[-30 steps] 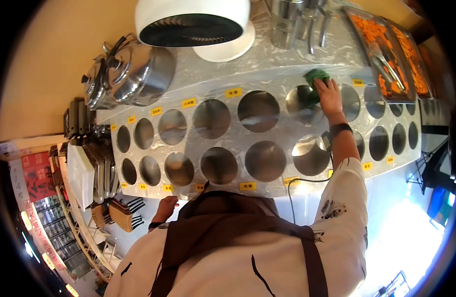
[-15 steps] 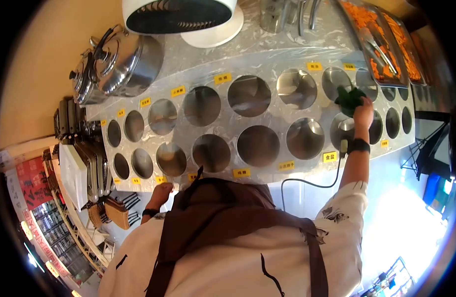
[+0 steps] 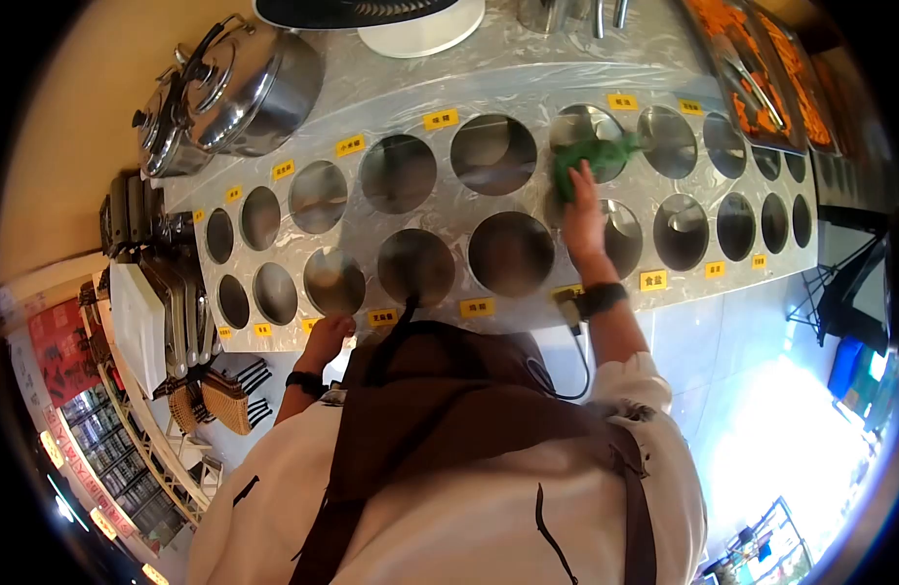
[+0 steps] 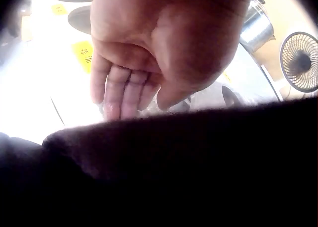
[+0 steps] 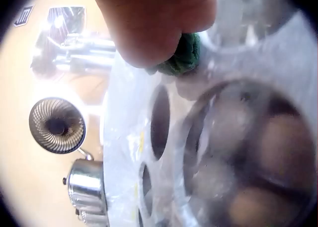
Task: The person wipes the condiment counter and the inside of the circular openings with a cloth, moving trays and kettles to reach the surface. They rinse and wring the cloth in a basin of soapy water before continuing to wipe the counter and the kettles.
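Observation:
A bunched green cloth (image 3: pixel 591 161) lies at the near left edge of a round hole in the back row, gripped by the right hand (image 3: pixel 584 222). Part of this cloth (image 5: pixel 187 55) shows beneath the right hand (image 5: pixel 156 26) in the right wrist view; its fingertips are hidden there. Two rows of round holes run along the plastic-covered counter (image 3: pixel 527 88). By the counter's front edge, the left hand (image 3: pixel 328 343) holds nothing. Seen from the left wrist, the left hand (image 4: pixel 164 43) has its fingers loosely bent, tips close to dark fabric.
Lidded steel pots (image 3: pixel 274 97) stand at the back left. Metal trays (image 3: pixel 752 83) with orange pieces and tongs are at the back right. A white fan base (image 3: pixel 425 34) is behind the holes. Yellow labels (image 3: pixel 653 281) line both rows, and a black cable (image 3: pixel 584 366) hangs in front.
The right hand went right and nearer the front with the green cloth, then back left to a back-row hole. The left hand stays near the front edge. The head view has shifted.

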The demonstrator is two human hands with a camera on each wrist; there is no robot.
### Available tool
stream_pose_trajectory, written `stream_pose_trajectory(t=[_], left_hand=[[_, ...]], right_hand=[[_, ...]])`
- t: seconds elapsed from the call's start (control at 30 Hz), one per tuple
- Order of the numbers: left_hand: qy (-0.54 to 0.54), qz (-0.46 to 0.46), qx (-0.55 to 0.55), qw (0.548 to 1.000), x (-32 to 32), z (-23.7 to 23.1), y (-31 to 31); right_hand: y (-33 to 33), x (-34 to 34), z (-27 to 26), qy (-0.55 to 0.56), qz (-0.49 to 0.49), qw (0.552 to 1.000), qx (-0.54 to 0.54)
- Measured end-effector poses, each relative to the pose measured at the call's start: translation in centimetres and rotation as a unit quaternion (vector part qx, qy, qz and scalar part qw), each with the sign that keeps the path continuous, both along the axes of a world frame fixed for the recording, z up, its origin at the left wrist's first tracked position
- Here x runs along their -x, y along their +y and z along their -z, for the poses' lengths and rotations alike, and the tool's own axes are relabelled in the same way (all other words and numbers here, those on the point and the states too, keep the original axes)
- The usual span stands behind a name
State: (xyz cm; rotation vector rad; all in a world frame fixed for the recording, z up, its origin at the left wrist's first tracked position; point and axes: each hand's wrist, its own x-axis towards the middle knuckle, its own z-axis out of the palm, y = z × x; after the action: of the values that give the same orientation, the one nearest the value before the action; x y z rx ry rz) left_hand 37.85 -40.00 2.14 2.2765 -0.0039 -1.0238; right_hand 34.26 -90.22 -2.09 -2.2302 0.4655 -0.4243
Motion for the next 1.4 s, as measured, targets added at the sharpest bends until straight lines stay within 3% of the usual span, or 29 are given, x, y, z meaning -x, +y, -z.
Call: stream_pose_trajectory(t=[0.03,0.1,0.2,0.27,0.3,0.37,0.5,0.57,0.63,0.7,0.77,0.83,0.9,0.93,0.97,1.0,1.03,1.1,1.13,1.2,1.23,1.27,1.3,1.33,1.37,1.4], left_hand=[[-0.002,-0.003,0.0,1.0,0.0,0.0,-0.3],[-0.019,0.005,0.003,1.0,0.0,-0.1,-0.6],[-0.017,0.013,0.041,0.999,0.3,0.7,0.4],[-0.007,0.021,0.032,0.999,0.2,0.5,0.7],[0.0,0.019,0.023,1.0,-0.1,0.3,0.8],[0.01,0.032,0.045,0.998,-0.1,0.3,1.1],[0.016,0.001,0.061,0.998,-0.4,1.1,1.6],[0.019,0.0,0.09,0.996,-0.5,2.1,2.7],[0.037,0.024,0.089,0.995,-1.1,3.3,3.7],[0.053,0.051,0.091,0.993,-1.5,3.6,3.8],[0.066,0.038,0.078,0.994,-1.9,3.4,3.3],[0.061,0.042,0.093,0.993,-1.9,3.6,3.1],[0.055,0.056,0.111,0.991,-2.4,4.0,3.0],[0.064,0.054,0.125,0.989,-2.7,4.3,2.9],[0.072,0.05,0.142,0.986,-3.0,4.8,2.3],[0.074,0.057,0.151,0.984,-3.1,5.0,2.0],[0.088,0.05,0.14,0.985,-3.2,5.0,1.7],[0.102,0.048,0.123,0.986,-3.4,5.1,1.7],[0.103,0.068,0.128,0.984,-3.6,5.3,1.7],[0.103,0.101,0.136,0.98,-4.3,5.3,1.1],[0.098,0.121,0.118,0.981,-4.4,5.1,0.6],[0.092,0.141,0.101,0.981,-4.5,5.0,0.0],[0.091,0.15,0.102,0.979,-4.7,4.9,-0.5],[0.079,0.158,0.103,0.979,-4.9,4.6,-0.9],[0.065,0.165,0.103,0.979,-5.1,4.4,-1.5],[0.062,0.172,0.101,0.978,-5.2,4.3,-1.9]], right_hand=[[2.0,-1.3,0.2,-0.041,0.002,0.998,-0.037],[5.2,-3.5,1.1,-0.075,-0.012,0.997,0.011],[9.9,-5.8,2.7,-0.076,-0.157,0.984,0.033],[14.0,-5.9,0.4,0.01,-0.156,0.956,0.249],[15.4,-6.0,-0.3,0.015,-0.143,0.956,0.254],[17.0,-5.7,-1.2,0.071,-0.248,0.93,0.261],[16.1,-4.1,-0.8,0.033,-0.237,0.911,0.337],[12.9,-2.8,-2.5,0.177,-0.134,0.928,0.298],[9.8,0.5,-2.0,0.129,-0.051,0.9,0.412],[9.0,3.9,-1.2,0.152,0.026,0.914,0.375],[7.6,8.5,0.2,0.302,0.191,0.925,0.13],[7.9,15.1,-3.2,0.231,0.08,0.883,0.4],[8.6,21.3,-1.4,0.261,0.156,0.895,0.325],[8.6,24.7,-1.9,0.353,0.136,0.869,0.319],[8.7,29.0,-1.3,0.457,0.204,0.839,0.212],[7.4,34.7,0.8,0.645,0.047,0.746,0.158],[6.3,40.9,3.7,0.602,0.205,0.771,0.037],[5.9,46.1,2.0,0.729,0.005,0.654,0.204],[5.6,46.7,0.5,0.752,0.008,0.637,0.168],[4.6,49.0,1.3,0.711,0.13,0.661,0.203],[3.9,49.2,2.0,0.617,0.221,0.719,0.232],[2.9,48.7,3.2,0.418,0.397,0.806,0.139],[5.1,39.6,-3.7,0.181,0.567,0.804,-0.018],[5.4,34.4,-5.9,0.023,0.575,0.814,-0.082],[5.7,30.4,-8.3,0.054,0.526,0.848,-0.021],[5.0,28.8,-6.4,0.059,0.449,0.886,0.1]])
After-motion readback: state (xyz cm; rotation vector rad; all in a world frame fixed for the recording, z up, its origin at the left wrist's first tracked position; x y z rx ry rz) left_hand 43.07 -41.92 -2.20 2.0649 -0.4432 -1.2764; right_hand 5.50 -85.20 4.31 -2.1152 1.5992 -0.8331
